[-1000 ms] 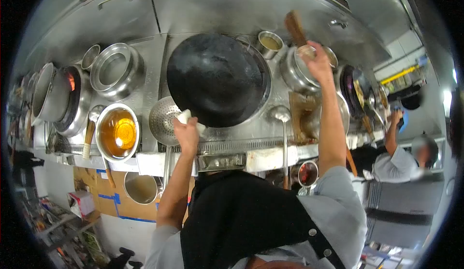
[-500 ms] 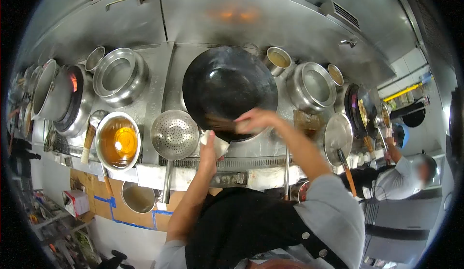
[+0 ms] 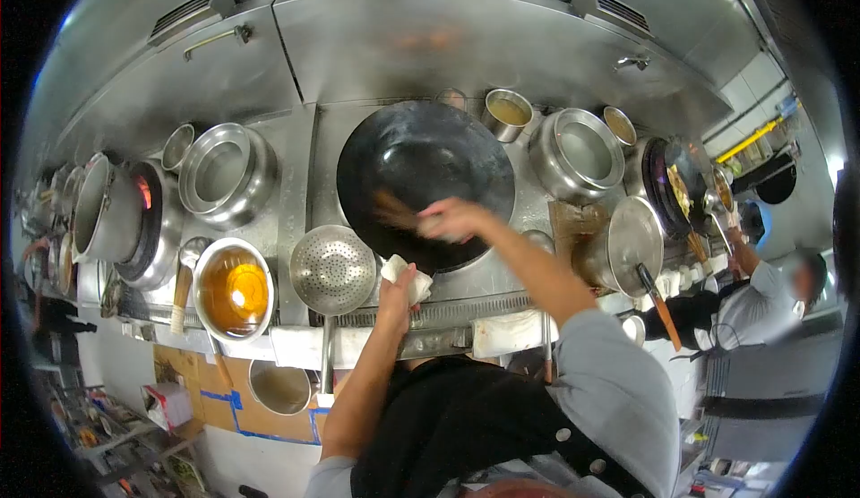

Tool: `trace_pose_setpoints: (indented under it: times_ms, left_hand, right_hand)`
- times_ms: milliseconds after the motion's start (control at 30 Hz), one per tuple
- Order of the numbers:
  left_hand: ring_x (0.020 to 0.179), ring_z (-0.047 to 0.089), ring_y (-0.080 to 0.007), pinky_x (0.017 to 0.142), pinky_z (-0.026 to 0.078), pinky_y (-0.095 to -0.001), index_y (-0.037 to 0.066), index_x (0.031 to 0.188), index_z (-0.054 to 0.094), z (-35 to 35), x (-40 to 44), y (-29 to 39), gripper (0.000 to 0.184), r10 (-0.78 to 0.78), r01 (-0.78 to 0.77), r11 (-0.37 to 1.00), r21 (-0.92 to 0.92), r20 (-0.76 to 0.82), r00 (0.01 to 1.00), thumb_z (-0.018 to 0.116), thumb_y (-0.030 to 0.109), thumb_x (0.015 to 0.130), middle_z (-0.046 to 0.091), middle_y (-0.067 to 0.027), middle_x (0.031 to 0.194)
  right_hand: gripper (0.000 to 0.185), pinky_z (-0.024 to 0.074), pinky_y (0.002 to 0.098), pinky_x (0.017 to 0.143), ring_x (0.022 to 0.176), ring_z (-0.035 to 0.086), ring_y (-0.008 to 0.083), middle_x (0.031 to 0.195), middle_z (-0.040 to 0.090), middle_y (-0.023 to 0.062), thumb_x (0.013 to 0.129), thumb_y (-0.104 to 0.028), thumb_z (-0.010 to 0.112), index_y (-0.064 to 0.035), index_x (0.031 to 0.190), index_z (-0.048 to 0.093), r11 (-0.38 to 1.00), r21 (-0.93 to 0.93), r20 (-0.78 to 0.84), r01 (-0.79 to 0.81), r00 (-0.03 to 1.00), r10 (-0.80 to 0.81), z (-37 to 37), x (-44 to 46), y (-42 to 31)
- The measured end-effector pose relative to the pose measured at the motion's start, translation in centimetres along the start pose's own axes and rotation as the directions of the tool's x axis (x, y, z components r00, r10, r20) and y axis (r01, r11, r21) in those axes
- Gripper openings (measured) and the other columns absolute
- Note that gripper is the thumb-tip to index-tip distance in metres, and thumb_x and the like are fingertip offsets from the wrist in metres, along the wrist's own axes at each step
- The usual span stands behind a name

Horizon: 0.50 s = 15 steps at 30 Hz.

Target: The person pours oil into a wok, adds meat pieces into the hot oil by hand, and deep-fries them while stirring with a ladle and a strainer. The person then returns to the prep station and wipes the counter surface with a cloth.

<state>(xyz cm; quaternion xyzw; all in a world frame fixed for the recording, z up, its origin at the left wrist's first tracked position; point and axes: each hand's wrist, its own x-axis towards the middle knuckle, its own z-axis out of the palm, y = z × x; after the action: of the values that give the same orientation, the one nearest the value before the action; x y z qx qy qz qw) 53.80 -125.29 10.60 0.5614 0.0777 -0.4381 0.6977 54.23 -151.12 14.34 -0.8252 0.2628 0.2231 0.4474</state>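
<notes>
A large black wok sits on the range in front of me. My right hand is closed on a bamboo wok brush, which is smeared by motion over the wok's inner surface. At the wok's near edge, my left hand grips a folded white cloth. Whatever part of the wok lies under the cloth is hidden. Just left of that hand rests a perforated metal strainer, its long handle pointing toward me.
Left of the strainer stands a bowl of amber oil. Metal pots flank the wok, and a small cup of liquid stands behind it. A wood-handled strainer rests at right. Another person works at the far right.
The brush has swept up and to the left inside the wok, with my right hand shifting slightly left. My left hand stays at the near rim with the cloth. The whole view has tilted up.
</notes>
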Motion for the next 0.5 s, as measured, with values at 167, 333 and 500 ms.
trace_pose_setpoints:
  times_ms: [167, 333, 500]
  left_hand:
    - [0.072, 0.066, -0.0159, 0.046, 0.042, -0.0299, 0.013, 0.122, 0.056, 0.2, 0.8, -0.1, 0.036, -0.029, 0.030, 0.998, 0.052, -0.029, 0.999, 0.071, 0.033, 0.095, 0.069, -0.0029, 0.095]
    - [0.073, 0.066, -0.0165, 0.047, 0.044, -0.0315, 0.017, 0.121, 0.058, -0.9, 1.9, -1.6, 0.036, -0.063, 0.063, 0.998, -0.019, 0.014, 0.998, 0.072, 0.038, 0.094, 0.069, -0.0018, 0.097]
    - [0.073, 0.066, -0.0187, 0.048, 0.044, -0.0348, 0.023, 0.120, 0.057, 0.1, 2.5, -0.2, 0.033, -0.233, 0.221, 0.954, -0.205, -0.034, 0.972, 0.071, 0.040, 0.096, 0.069, -0.0019, 0.095]
  right_hand:
    - [0.025, 0.0571, 0.0501, 0.085, 0.097, 0.072, 0.0396, 0.099, 0.075, 0.0193, 0.088, -0.020, 0.062, -0.0099, 0.107, 0.074, 0.965, -0.199, -0.928, -0.169, 0.350, -0.130, -10.7, 1.6, 5.7]
    - [0.056, 0.0601, 0.0412, 0.075, 0.096, 0.072, 0.0299, 0.118, 0.071, 0.0140, 0.073, -0.033, 0.085, -0.0186, 0.125, 0.072, 0.959, -0.184, -0.247, 0.213, 0.935, -0.255, 1.7, 1.6, 4.2]
    - [0.044, 0.0599, 0.0455, 0.077, 0.099, 0.073, 0.0303, 0.114, 0.074, 0.0163, 0.080, -0.034, 0.075, -0.0189, 0.121, 0.076, 0.910, -0.392, 0.020, 0.136, 0.990, -0.139, -7.1, -3.4, 6.8]
